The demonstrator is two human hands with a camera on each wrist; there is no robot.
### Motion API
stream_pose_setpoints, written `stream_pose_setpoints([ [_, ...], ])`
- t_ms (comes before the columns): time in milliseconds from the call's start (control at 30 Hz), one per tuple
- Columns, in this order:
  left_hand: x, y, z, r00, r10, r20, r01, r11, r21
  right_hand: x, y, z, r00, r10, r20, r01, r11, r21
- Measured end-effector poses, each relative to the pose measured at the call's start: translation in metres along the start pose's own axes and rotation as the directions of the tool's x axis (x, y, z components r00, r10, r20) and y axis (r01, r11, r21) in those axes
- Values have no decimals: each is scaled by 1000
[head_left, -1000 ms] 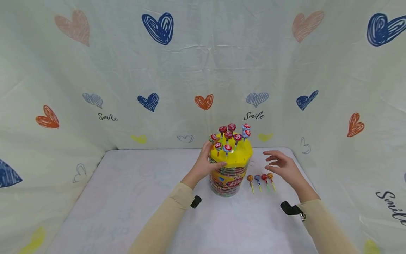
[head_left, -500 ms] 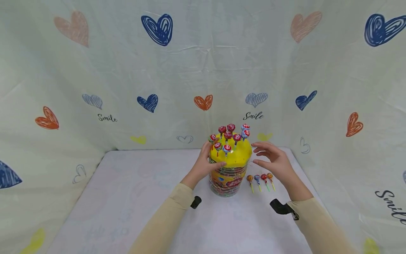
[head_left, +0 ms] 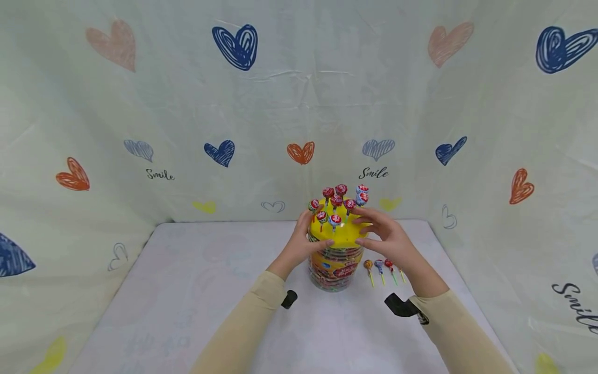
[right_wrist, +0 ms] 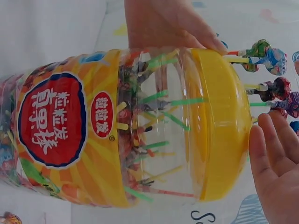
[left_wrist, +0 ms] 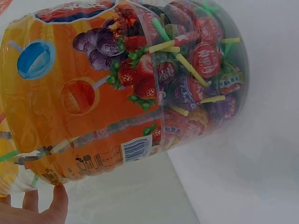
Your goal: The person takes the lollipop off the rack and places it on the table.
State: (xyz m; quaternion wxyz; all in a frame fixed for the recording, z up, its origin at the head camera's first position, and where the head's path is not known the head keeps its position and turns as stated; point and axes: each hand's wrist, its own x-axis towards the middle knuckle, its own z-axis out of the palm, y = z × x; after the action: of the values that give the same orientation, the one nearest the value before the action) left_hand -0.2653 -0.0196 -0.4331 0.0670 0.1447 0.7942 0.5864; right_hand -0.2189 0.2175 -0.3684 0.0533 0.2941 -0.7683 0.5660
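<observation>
A clear plastic candy jar (head_left: pixel 333 275) full of lollipops stands upright, with an orange label and a yellow lid (right_wrist: pixel 224 121). Several wrapped lollipops (head_left: pixel 328 193) stick up from holes in the lid. My left hand (head_left: pixel 301 243) grips the jar around its left side at the lid, thumb across the front; its fingertips (left_wrist: pixel 58 203) show against the jar in the left wrist view. On the other side my right hand (head_left: pixel 391 240), fingers relaxed and a little spread, is at the lid's right edge, fingertips close to a red lollipop (head_left: pixel 349 204). Nothing shows in its grasp.
A short row of loose lollipops (head_left: pixel 379 266) lies on the white table (head_left: pixel 210 291) right of the jar, the last one partly behind the right wrist. A pale curtain (head_left: pixel 261 114) printed with hearts hangs behind the table.
My right hand has moved left from beyond the loose lollipops to the lid's right edge. The left hand has kept its hold on the jar.
</observation>
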Motion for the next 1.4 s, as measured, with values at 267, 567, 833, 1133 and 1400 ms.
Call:
stream_pose_setpoints([
  [267, -1, 0, 0, 1000, 4, -2, -4, 1000, 3, 4, -1, 7, 1000, 1, 23, -2, 1000, 9],
  [567, -2, 1, 0, 1000, 5, 0, -5, 1000, 2, 7, -5, 14, 1000, 18, -12, -18, 1000, 19],
  [833, -1, 0, 0, 1000, 5, -3, -5, 1000, 11, 6, -6, 18, 998, -21, -58, 24, 999, 42],
  [1133, -1, 0, 0, 1000, 5, -7, -5, 1000, 13, -3, -11, 19, 995, -8, -102, 25, 986, 163],
  [1400, 0, -1, 1, 1000, 14, -8, -14, 1000, 5, -27, -7, 5, 964, 91, -250, -39, 978, 205],
])
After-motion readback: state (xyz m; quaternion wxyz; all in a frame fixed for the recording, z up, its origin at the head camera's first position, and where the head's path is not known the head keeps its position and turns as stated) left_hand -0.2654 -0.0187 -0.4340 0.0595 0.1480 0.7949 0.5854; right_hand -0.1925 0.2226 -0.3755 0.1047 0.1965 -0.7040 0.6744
